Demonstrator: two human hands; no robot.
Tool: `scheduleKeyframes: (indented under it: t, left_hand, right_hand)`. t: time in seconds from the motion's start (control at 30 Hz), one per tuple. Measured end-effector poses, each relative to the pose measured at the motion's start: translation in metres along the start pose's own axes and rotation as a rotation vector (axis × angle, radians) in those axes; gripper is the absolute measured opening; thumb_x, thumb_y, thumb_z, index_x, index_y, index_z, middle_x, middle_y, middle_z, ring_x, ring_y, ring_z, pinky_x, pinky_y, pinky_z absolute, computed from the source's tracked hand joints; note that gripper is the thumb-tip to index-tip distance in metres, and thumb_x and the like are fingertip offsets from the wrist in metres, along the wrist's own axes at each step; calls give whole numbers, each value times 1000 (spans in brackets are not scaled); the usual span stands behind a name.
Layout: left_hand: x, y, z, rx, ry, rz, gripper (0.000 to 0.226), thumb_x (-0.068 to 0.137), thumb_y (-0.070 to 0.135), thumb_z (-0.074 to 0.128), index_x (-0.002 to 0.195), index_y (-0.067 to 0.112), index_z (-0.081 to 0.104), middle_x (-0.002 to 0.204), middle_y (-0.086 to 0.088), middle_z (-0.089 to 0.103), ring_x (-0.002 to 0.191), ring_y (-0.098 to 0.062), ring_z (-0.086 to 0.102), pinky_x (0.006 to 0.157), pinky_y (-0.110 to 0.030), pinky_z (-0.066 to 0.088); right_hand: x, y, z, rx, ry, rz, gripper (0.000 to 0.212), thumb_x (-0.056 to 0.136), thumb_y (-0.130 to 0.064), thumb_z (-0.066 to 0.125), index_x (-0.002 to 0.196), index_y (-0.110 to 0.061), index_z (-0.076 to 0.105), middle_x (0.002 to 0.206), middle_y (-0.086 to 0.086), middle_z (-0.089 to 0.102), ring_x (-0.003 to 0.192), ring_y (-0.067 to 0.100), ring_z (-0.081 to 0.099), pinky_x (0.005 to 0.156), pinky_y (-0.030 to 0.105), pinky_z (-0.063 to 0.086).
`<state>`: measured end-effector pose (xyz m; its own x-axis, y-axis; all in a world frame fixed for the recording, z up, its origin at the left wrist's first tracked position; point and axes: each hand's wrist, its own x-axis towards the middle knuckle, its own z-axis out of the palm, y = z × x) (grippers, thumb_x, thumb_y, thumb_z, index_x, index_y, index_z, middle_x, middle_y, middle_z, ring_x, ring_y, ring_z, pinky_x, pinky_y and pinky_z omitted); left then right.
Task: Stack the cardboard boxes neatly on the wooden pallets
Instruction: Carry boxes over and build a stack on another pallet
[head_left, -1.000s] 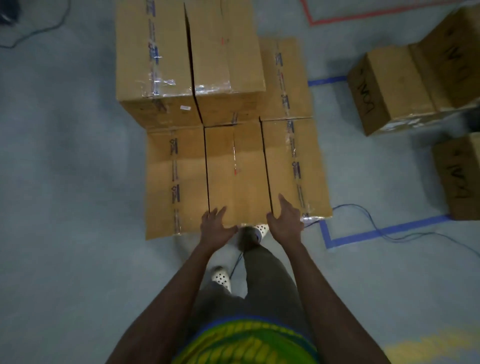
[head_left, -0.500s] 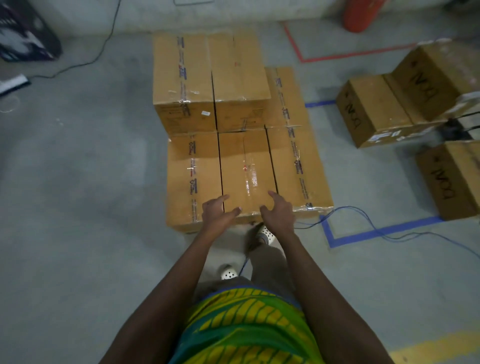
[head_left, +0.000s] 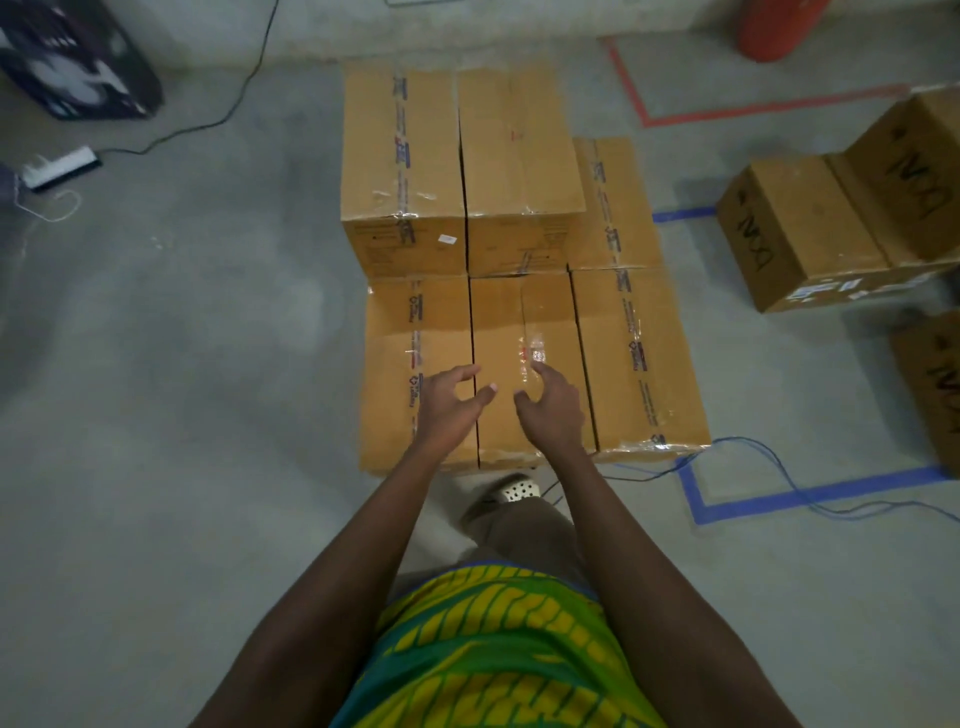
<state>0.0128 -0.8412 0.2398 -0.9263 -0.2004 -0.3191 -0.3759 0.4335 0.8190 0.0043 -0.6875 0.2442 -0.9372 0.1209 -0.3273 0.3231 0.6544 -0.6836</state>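
left hand (head_left: 449, 410) and right hand (head_left: 553, 413) hover over the middle box (head_left: 524, 322) near its front edge; each grip loose, holding nothing

Floor (head_left: 182, 364): grey concrete, mottled with paler patches.
Blue tape (head_left: 779, 500): a corner marked on the floor at right; a short strip further back.
Red tape (head_left: 753, 110): an angled line at the far right.
Blue cable (head_left: 750, 439): thin, looped across the blue tape corner and trailed off right.
Power strip (head_left: 60, 166): white, lay at the far left.
Black cable (head_left: 228, 117): ran from the power strip towards the top edge.
White cord (head_left: 52, 208): curled just beside the power strip.
Dark object (head_left: 78, 62): top left corner, blurred, with pale markings.
Orange-red cylinder (head_left: 774, 28): top right, cut off by the edge.
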Motion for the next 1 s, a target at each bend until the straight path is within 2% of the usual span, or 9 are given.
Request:
scheduleKeyframes:
  t: [0.17, 0.23, 0.37, 0.53, 0.6, 0.73, 0.8, 0.9, 1.0]
  left_hand:
    - [73, 12, -32, 33, -1, -11, 43, 85, 46, 75, 123, 26, 71, 120, 10, 70, 119, -10, 59, 106, -45, 48]
    - [93, 13, -52, 33, 15, -26, 45, 85, 49, 74, 123, 26, 71, 120, 10, 70, 121, -12, 59, 106, -44, 47]
    - [119, 17, -102, 10, 82, -10, 38, 88, 35, 77, 121, 16, 73, 121, 1, 72, 114, -11, 64, 101, -30, 48]
    - [154, -18, -170, 13, 115, -55, 41, 88, 40, 76, 122, 17, 73, 121, 2, 71, 110, -4, 61, 98, -25, 46]
    - [170, -39, -200, 19, 84, -52, 42, 89, 39, 76, 123, 16, 72, 122, 1, 71, 109, -2, 61, 94, -17, 43]
    - [215, -84, -268, 37, 8, -31, 43, 88, 36, 77, 124, 13, 71, 123, -1, 71, 106, 1, 58, 81, 6, 33]
    - [240, -110, -306, 21, -44, -32, 42, 88, 34, 77, 124, 12, 71, 123, -2, 71, 107, -1, 59, 77, 8, 32]
    - [272, -139, -370, 10, -78, -63, 42, 86, 34, 79, 121, 12, 73, 120, -3, 72, 109, -7, 63, 80, 6, 34]
    - [292, -152, -430, -31, -74, -101, 43, 85, 38, 79, 120, 13, 73, 116, -3, 73, 110, -10, 65, 92, -14, 44]
  right_hand:
    - [75, -56, 21, 50, -31, 28, 53, 96, -30, 60, 147, -24, 47, 152, -1, 49, 143, 26, 36, 114, 55, 32]
    - [99, -75, 32, 96, -27, 67, 53, 96, -30, 61, 147, -22, 49, 152, 1, 49, 143, 26, 37, 115, 55, 32]
    - [126, -112, 61, 96, -32, 83, 52, 95, -29, 62, 145, -19, 52, 150, 4, 52, 140, 29, 43, 113, 47, 37]
    - [138, -162, 119, 74, -81, 85, 54, 95, -30, 62, 147, -20, 50, 151, 4, 50, 139, 30, 43, 110, 51, 41]
    - [141, -181, 146, 50, -66, 75, 55, 95, -31, 62, 147, -21, 49, 152, 3, 49, 141, 29, 40, 111, 50, 39]
    - [149, -223, 207, 35, 14, 128, 53, 97, -33, 62, 146, -21, 49, 151, 5, 50, 140, 31, 41, 110, 53, 40]
    - [147, -249, 239, 56, 76, 184, 52, 97, -31, 63, 146, -19, 50, 149, 7, 51, 139, 34, 42, 109, 54, 40]
    - [137, -297, 286, 44, 88, 249, 54, 96, -29, 63, 146, -17, 50, 149, 7, 51, 136, 34, 44, 108, 50, 42]
    - [137, -344, 315, 12, 32, 234, 57, 92, -32, 64, 145, -15, 51, 152, 9, 49, 139, 33, 43, 111, 50, 40]
